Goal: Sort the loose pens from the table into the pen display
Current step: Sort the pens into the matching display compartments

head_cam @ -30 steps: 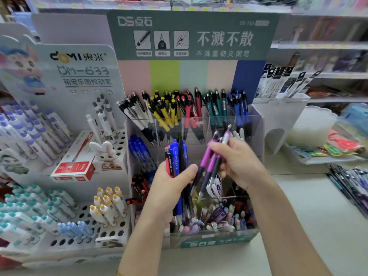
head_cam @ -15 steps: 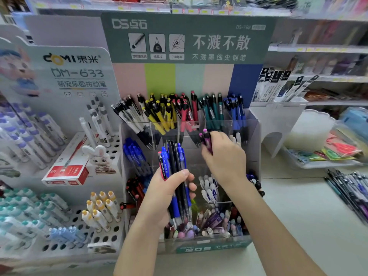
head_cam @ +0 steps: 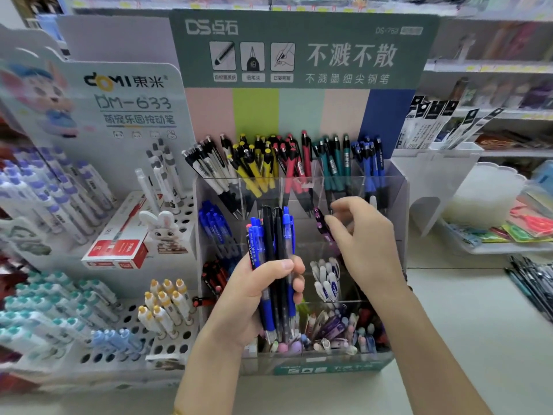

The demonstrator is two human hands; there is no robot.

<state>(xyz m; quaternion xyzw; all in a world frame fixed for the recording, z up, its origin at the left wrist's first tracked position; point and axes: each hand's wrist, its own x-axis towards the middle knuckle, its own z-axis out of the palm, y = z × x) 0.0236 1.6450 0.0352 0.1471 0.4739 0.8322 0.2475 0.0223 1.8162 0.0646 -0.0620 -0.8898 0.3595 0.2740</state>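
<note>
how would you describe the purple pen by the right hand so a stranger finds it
Find the clear display under the green sign. In its second tier, just left of the thumb of the right hand, a purple pen stands tilted. The pens behind are white, yellow, red, teal and blue.

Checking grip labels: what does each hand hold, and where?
Left hand grips blue and black pens around their lower barrels. Right hand is by the purple pens; a hold cannot be told.

Bundle of blue and black plastic click pens (head_cam: 273, 259) upright, gripped in left hand (head_cam: 254, 304), in front of clear acrylic tiered pen display (head_cam: 329, 368). Purple pens (head_cam: 321, 225) tilted in its middle tier. Dark loose pens (head_cam: 535, 286) lie at right edge of white table (head_cam: 463, 339).
</note>
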